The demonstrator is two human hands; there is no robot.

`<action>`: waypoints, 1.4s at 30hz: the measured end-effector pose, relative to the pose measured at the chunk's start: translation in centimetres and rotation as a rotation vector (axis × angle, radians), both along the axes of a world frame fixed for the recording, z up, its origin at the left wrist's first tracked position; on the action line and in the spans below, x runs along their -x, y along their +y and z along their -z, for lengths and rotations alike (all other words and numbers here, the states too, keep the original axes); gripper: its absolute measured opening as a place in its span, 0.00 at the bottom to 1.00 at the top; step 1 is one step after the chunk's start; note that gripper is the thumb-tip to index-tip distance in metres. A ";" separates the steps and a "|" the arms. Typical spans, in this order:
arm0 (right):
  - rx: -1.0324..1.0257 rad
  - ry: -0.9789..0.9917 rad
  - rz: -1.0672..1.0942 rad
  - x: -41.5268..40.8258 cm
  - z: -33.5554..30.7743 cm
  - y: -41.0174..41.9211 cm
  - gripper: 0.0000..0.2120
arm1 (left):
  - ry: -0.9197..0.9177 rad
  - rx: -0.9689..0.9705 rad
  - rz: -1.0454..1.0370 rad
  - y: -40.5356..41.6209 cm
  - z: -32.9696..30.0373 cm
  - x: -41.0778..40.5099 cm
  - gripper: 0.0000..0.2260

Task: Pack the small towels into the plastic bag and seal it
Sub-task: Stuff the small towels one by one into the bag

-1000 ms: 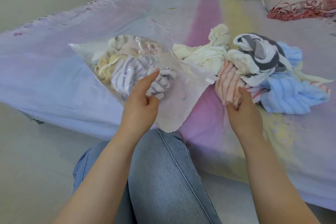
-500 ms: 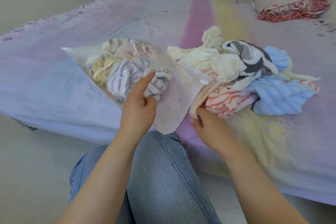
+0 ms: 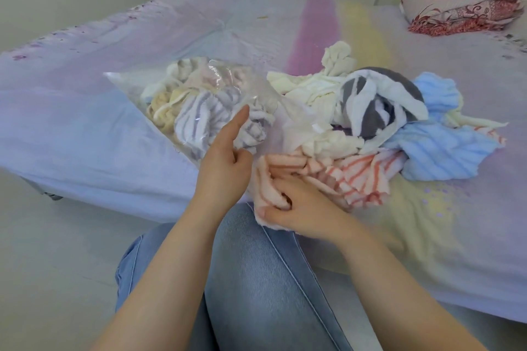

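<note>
Right now your left hand (image 3: pixel 225 162) pinches the near rim of the plastic bag (image 3: pixel 265 100), thumb stretched up over the clear film, holding its mouth at the bed's (image 3: pixel 85 128) front edge. That bag lies with its long axis running from the front edge back and leftward, mouth toward you, closed corner pointing at the far left of the bed; several towels already fill it. Your right hand (image 3: pixel 296 208) is closed around the pink striped towel (image 3: pixel 350 177), bunching its end just at the front edge, right beside the bag's mouth and above your knee (image 3: pixel 256 265). Behind it the loose towel pile (image 3: pixel 379 111) sits touching the bag's right side. Open bedding stretches left of the bag and along the far side; a folded quilt (image 3: pixel 459 3) occupies the far right corner.
</note>
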State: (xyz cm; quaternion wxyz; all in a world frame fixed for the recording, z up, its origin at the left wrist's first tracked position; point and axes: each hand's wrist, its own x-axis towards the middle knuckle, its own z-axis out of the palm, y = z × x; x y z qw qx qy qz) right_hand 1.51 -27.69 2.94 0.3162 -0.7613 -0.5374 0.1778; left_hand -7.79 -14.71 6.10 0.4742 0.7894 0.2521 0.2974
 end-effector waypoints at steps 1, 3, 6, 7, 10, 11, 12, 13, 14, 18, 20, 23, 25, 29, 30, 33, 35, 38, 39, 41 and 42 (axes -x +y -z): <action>0.032 -0.027 0.078 0.2 0.7 0.1 0.11 | 0.002 0.002 -0.002 0.1 0.0 0.2 0.33; 0.067 -0.157 0.288 0.6 2.1 -0.1 0.31 | 0.004 0.005 -0.004 0.2 -0.1 0.6 0.32; 0.264 -0.261 0.486 0.0 3.1 -0.9 0.50 | -0.017 0.021 -0.002 0.4 -0.1 0.8 0.31; 0.363 -0.236 0.493 -0.6 3.3 -1.1 0.50 | -0.024 0.027 0.000 0.4 -0.2 0.8 0.31; 0.480 -0.189 0.464 -2.2 3.7 -0.8 0.41 | -0.027 0.026 0.007 0.1 -0.2 0.6 0.32; 0.446 -0.162 0.445 -2.4 3.4 -0.6 0.33 | -0.028 0.025 0.007 0.1 -0.2 0.5 0.32; 0.385 -0.133 0.416 -2.3 3.0 -0.6 0.25 | -0.028 0.024 0.012 0.1 -0.2 0.6 0.32; 0.301 -0.057 0.389 -2.1 2.4 -0.7 0.17 | -0.028 0.022 0.018 0.2 -0.1 0.6 0.32; 0.193 0.066 0.353 -1.8 1.8 -0.8 0.13 | -0.026 0.020 0.024 0.3 -0.1 0.7 0.32; -0.275 0.629 0.056 1.5 -3.2 -1.7 0.12 | -0.043 0.091 0.036 0.9 0.0 1.2 0.28; -0.526 0.593 0.049 2.7 -3.8 -1.3 0.14 | -0.082 0.190 0.017 1.4 -0.2 1.4 0.24; -0.894 0.317 0.351 2.8 -2.6 0.6 0.14 | -0.107 0.284 -0.012 1.7 -0.6 1.6 0.24; -0.857 0.135 0.463 1.8 -0.9 2.4 0.15 | -0.110 0.236 0.005 1.6 -0.7 1.7 0.25; 0.130 -0.230 0.233 -1.2 3.4 4.8 0.16 | -0.152 0.130 0.005 1.2 -0.8 1.8 0.28; 0.243 -0.174 0.183 -1.7 3.5 4.9 0.15 | -0.158 0.117 0.002 1.2 -0.8 1.9 0.28; 0.167 0.044 0.089 -2.5 2.1 4.6 0.15 | -0.157 0.092 0.002 1.4 -0.8 1.9 0.29; 0.051 0.236 0.021 -2.9 0.9 3.6 0.22 | -0.145 0.079 0.012 1.7 -0.7 1.9 0.29; 0.251 0.178 0.089 -4.4 1.2 0.5 0.44 | -0.118 0.056 0.024 1.9 -0.8 2.1 0.29; 0.347 0.164 0.111 -4.7 1.6 -0.4 0.52 | -0.110 0.048 0.026 1.9 -0.7 2.0 0.29; 0.379 0.326 0.037 -3.8 2.9 -0.9 0.59 | -0.106 0.053 0.026 1.6 -0.4 1.8 0.29; 0.373 0.385 0.015 -3.0 3.8 -0.6 0.59 | -0.107 0.063 0.027 1.5 -0.2 1.6 0.28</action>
